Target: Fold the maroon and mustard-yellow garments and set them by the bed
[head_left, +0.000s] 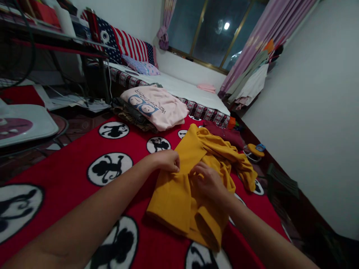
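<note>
A mustard-yellow coat (174,200) with long sleeves lies partly folded on a red blanket printed with black monkey figures in white circles (134,186). One panel lies fairly smooth on the left; the right side is bunched, with a sleeve stretching to the far right. My left hand (169,161) is closed at the smooth panel's left edge, its curled fingers gripping the cloth. To the right, my right hand (206,180) pinches fabric near the coat's middle, its fingertips partly hidden in the folds.
Folded clothes with a pink printed top (157,106) uppermost are stacked at the blanket's far side. A dark red garment (224,134) lies beyond the coat. Left stand a cluttered desk (95,50) and a white-seated chair (30,127). A white-topped bed (179,84) lies under the window.
</note>
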`<state>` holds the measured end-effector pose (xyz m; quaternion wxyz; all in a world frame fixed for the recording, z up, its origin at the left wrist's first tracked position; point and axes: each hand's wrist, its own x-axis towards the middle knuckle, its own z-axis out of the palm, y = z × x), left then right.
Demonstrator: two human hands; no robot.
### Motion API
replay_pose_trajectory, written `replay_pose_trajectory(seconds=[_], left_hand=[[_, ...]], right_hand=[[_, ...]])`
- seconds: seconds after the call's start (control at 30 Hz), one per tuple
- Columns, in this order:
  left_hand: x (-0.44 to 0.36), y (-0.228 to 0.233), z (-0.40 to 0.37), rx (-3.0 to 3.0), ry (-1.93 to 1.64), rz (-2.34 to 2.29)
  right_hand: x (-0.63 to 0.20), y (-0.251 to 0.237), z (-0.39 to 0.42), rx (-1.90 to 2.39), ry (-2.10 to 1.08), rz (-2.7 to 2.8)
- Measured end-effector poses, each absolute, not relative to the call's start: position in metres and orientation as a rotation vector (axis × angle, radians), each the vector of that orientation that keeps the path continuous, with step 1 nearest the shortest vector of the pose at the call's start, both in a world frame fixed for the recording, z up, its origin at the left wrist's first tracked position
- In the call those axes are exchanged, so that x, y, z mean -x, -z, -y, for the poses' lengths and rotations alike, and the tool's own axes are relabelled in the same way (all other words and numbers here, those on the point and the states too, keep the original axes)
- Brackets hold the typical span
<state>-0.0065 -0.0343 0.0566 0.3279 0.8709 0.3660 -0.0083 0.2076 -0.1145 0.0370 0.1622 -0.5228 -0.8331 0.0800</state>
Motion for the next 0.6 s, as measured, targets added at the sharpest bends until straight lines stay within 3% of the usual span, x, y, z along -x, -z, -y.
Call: replay_pose_trajectory(seconds=[0.1,0.37,0.6], left_hand=[[0.013,-0.054,0.040,-2.286,0.072,-0.895],[0.041,-0.058,0.088,-2.539,-0.074,-0.780],[0.043,-0.089,0.108,-2.614,0.228,-0.709]], right_hand=[[-0.205,-0.026,0.146,1.423,-0.323,2.339],[-0.203,-0.021,0.181,1.291,-0.191,2.482],[-0.194,-0.024,0.206,1.210,-0.351,2.407]])
